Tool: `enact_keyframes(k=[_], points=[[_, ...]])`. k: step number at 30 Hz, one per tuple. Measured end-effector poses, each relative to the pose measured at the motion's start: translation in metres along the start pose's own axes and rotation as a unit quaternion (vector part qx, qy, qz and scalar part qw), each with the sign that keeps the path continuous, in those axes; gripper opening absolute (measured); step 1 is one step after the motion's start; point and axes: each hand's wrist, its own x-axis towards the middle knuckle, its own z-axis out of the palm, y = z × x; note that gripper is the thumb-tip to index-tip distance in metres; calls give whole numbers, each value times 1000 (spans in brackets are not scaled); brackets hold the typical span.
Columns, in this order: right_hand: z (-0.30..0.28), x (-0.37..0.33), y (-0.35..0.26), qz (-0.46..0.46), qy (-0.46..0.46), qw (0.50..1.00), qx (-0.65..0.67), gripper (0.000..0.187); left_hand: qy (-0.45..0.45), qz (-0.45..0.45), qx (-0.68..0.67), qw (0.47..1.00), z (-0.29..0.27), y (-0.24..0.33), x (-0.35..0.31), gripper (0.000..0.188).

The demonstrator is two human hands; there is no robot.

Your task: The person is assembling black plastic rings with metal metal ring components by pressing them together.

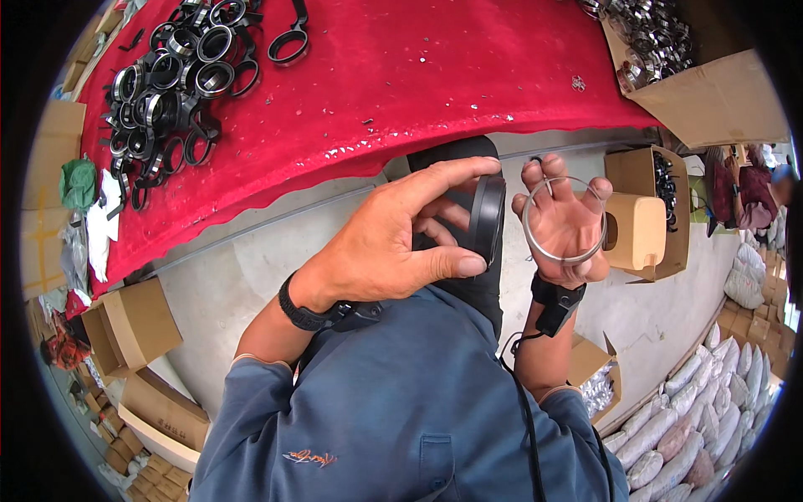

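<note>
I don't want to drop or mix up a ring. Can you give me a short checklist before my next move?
1. Left hand grip on the black ring: ok, thumb and fingers on it.
2. Right hand grip on the metal ring: cannot tell; it lies across the open-looking palm and fingers.
3. The two rings apart: ok, a gap shows between them.
4. Inside of the black ring clean: cannot tell, it is seen nearly edge-on.
5. Red cloth free of debris: not ok, pale flecks near its front edge.
6. Pile of black rings clear of both hands: ok.
</note>
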Motion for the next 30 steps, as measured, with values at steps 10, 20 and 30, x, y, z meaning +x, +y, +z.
enact_keyframes(k=[10,20,30], points=[[43,17,-6,-31,8,885,-465,64,34,16,-20,999,-2,-13,1,95],[58,23,2,-28,21,833,-552,60,31,52,67,996,-6,-13,4,91],[57,25,9,-29,23,835,-549,57,21,41,92,995,-10,-8,6,91]])
